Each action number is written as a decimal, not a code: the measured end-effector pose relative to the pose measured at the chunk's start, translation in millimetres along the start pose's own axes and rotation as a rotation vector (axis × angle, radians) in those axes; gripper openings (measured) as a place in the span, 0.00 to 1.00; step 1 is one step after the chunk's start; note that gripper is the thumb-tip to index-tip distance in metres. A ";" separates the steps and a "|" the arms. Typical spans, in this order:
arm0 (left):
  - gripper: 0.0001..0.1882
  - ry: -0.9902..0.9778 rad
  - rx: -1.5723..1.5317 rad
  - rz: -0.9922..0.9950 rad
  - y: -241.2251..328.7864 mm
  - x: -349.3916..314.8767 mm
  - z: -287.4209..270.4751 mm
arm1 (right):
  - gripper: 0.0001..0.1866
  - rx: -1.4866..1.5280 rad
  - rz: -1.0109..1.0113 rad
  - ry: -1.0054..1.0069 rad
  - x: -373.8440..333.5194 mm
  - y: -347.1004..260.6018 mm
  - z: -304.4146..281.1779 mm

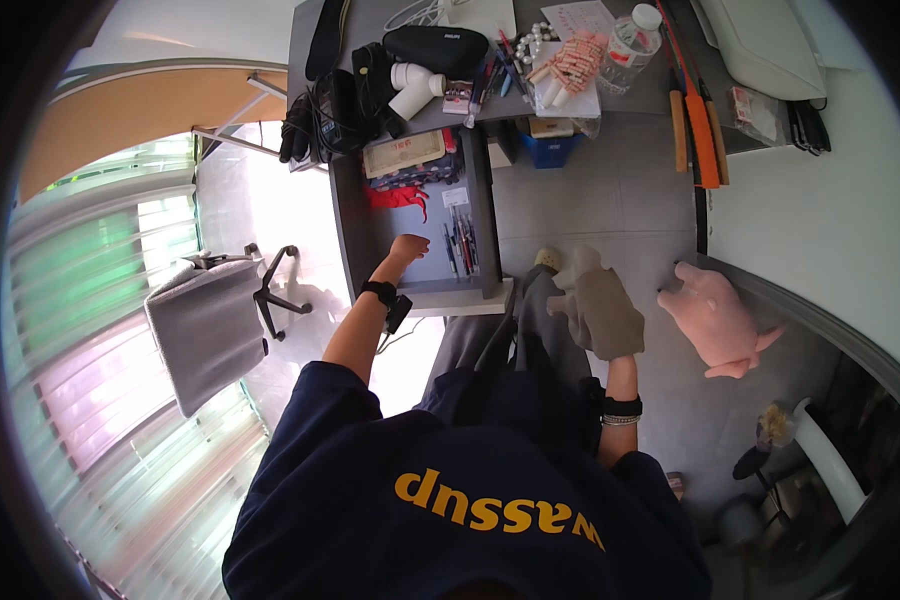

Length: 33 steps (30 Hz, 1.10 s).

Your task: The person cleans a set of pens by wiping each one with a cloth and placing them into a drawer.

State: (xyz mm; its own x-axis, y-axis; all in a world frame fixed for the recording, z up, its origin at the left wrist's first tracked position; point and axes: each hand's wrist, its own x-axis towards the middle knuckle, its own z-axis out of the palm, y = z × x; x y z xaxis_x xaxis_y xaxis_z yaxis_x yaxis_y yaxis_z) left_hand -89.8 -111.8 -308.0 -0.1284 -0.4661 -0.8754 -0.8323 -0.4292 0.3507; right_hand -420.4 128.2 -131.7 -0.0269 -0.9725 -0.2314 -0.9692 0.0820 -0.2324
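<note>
Plush (610, 320), grey-brown and one in number, shows just right of the centre of the frame, above the floor (660, 215) and beside the person's trousers (560, 325); it looks light, soft and pliant, with a matt, fabric-like surface that should not slip and little about it that seems fragile; the thick body would probably make the surest place to take hold, while the narrower lobes at its upper left would likely flop if pinched alone. Right hand is hidden by the plush from the wrist onward, so whether its fingers grasp the thing or merely lie against it cannot be told; left hand (410, 247), left of the centre of the frame, is curled in on itself over the pulled-out drawer (400, 222), with nothing seen in it. Counted out, there are two hands, one drawer, one red cloth (400, 198) within it, and several slim pens (460, 245) lying too close together to number surely; on the worktop (370, 20) at the top of the frame stand or lie one clear bottle (630, 50), two white cylinders (417, 98) and one dark case (435, 52); one pink pig toy (715, 320) lies at the right, and one grey chair (205, 320) stands at the left.
</note>
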 end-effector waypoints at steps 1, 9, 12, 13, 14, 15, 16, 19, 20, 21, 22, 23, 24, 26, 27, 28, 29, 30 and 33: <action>0.14 -0.043 0.051 0.082 -24.3 12.7 6.4 | 0.27 0.032 0.016 0.012 -1.9 -5.6 9.4; 0.12 -0.068 0.631 -0.016 -88.9 82.4 50.0 | 0.25 0.179 0.143 0.059 -12.2 -38.6 70.0; 0.14 -0.041 0.466 -0.076 -58.6 73.9 60.1 | 0.24 0.195 0.198 0.038 -18.2 -40.5 79.0; 0.15 0.013 0.457 -0.083 -55.0 69.2 58.4 | 0.24 0.202 0.200 0.026 -15.3 -42.6 79.7; 0.15 -0.009 0.459 -0.085 -42.8 61.8 65.5 | 0.24 0.206 0.220 0.017 -16.4 -42.2 82.8; 0.16 0.084 0.487 -0.097 -24.8 53.0 73.6 | 0.23 0.206 0.244 0.022 -20.0 -39.5 86.7; 0.17 0.191 0.497 -0.110 -14.3 46.4 73.6 | 0.23 0.188 0.244 0.024 -18.0 -43.9 87.3; 0.20 0.302 0.494 -0.108 0.6 41.1 73.8 | 0.24 0.223 0.270 0.215 -31.5 -35.8 118.9; 0.20 0.306 0.491 -0.112 -2.5 42.6 70.2 | 0.24 0.232 0.258 0.228 -25.9 -34.1 117.6; 0.21 0.298 0.480 -0.143 -4.6 44.5 67.5 | 0.24 0.235 0.249 0.243 -23.4 -37.5 117.8; 0.22 0.288 0.470 -0.170 -6.8 45.9 65.8 | 0.24 0.230 0.246 0.240 -23.3 -42.6 117.3; 0.22 0.287 0.468 -0.167 -10.9 45.6 63.8 | 0.24 0.231 0.241 0.238 -23.6 -47.4 116.2; 0.24 0.255 0.478 -0.160 -15.9 45.9 63.7 | 0.24 0.226 0.243 0.230 -23.9 -50.5 114.2; 0.27 0.208 0.487 -0.173 -18.8 50.7 63.7 | 0.25 0.214 0.242 0.226 -23.4 -52.1 110.0; 0.27 0.200 0.487 -0.164 -20.2 52.0 63.9 | 0.25 0.206 0.243 0.226 -23.8 -52.4 108.5; 0.28 0.195 0.478 -0.151 -22.4 52.7 63.9 | 0.25 0.203 0.244 0.226 -25.7 -52.3 105.3; 0.28 0.187 0.470 -0.137 -17.9 49.5 66.2 | 0.25 0.197 0.249 0.220 -26.7 -52.2 103.3; 0.28 0.175 0.505 -0.147 -12.3 47.3 67.6 | 0.25 0.187 0.247 0.218 -27.5 -49.9 100.6; 0.28 0.129 0.502 -0.123 -6.1 45.0 64.6 | 0.25 0.167 0.235 0.204 -26.6 -41.5 88.3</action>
State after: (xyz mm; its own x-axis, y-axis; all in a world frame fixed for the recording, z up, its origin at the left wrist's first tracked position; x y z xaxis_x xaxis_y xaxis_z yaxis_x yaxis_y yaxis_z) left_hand -125.3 -80.2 -371.1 0.0276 -0.5402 -0.8411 -0.9968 -0.0785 0.0178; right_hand -357.8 169.9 -199.3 -0.3090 -0.9450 -0.1072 -0.8779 0.3267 -0.3500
